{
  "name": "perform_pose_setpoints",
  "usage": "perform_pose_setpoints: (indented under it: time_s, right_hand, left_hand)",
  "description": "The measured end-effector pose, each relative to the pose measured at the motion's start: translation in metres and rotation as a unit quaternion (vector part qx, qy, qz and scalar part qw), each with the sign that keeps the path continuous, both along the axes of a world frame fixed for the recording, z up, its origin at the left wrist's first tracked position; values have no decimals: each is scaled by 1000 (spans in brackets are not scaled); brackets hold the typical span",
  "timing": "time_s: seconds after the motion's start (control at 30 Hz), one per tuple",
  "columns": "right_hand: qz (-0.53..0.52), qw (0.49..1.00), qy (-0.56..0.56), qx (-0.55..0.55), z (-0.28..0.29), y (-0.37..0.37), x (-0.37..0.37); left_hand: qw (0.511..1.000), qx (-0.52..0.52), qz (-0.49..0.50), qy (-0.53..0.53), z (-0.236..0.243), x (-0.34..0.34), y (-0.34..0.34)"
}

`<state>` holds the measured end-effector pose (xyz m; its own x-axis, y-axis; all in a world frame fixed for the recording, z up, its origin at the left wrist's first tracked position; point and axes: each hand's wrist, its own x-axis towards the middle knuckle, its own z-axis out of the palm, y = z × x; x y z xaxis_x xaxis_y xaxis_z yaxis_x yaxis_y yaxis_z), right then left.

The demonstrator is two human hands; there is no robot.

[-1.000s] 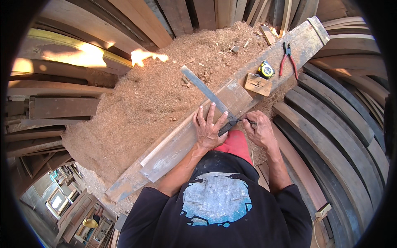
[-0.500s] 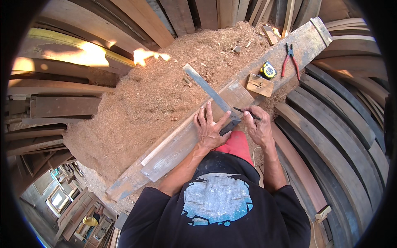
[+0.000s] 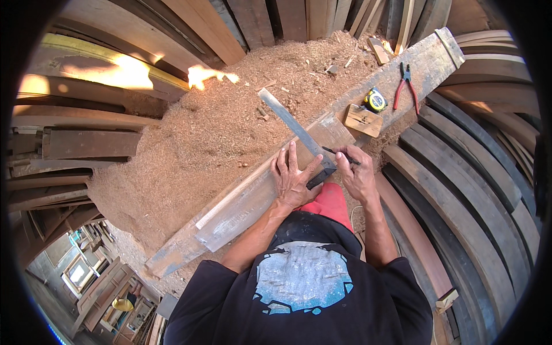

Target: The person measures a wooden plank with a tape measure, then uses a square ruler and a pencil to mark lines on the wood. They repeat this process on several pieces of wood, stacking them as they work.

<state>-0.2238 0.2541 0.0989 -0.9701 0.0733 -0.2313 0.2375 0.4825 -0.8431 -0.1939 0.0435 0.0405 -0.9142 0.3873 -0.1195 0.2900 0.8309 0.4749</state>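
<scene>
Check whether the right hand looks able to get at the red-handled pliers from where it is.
Probably yes: the pliers lie in the open on the long plank, up-right of the right hand, though it now holds a pencil.

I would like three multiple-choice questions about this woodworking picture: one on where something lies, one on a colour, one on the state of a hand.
1. Where does the tape measure lie?
A. on the long plank
B. in the sawdust
C. on the person's lap

2. What colour are the handles of the pliers?
A. blue
B. red
C. green

3. What is the left hand doing?
A. hanging free
B. gripping the pliers
C. pressing flat on the square

Answers:
1 A, it sits on the long plank beside a small wood block.
2 B, both handles are red.
3 C, its fingers spread over the metal square, while the right hand holds a pencil.
</scene>
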Motion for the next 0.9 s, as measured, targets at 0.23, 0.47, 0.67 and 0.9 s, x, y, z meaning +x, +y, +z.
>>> perform_pose_setpoints:
  time_s: [0.23, 0.47, 0.67, 0.9]
  right_hand:
    - [1, 999, 41, -20, -9, -15, -22]
    - [89, 995, 45, 5, -12, -3, -25]
    - [165, 980, -43, 105, 5, 37, 15]
    - [70, 978, -192, 32, -44, 13, 49]
  left_hand:
    - [1000, -8, 1, -1, 0, 1, 1]
    - [1000, -4, 5, 14, -3, 2, 0]
    - [999, 8, 5, 40, -6, 3, 1]
    - [999, -5, 0, 41, -4, 4, 1]
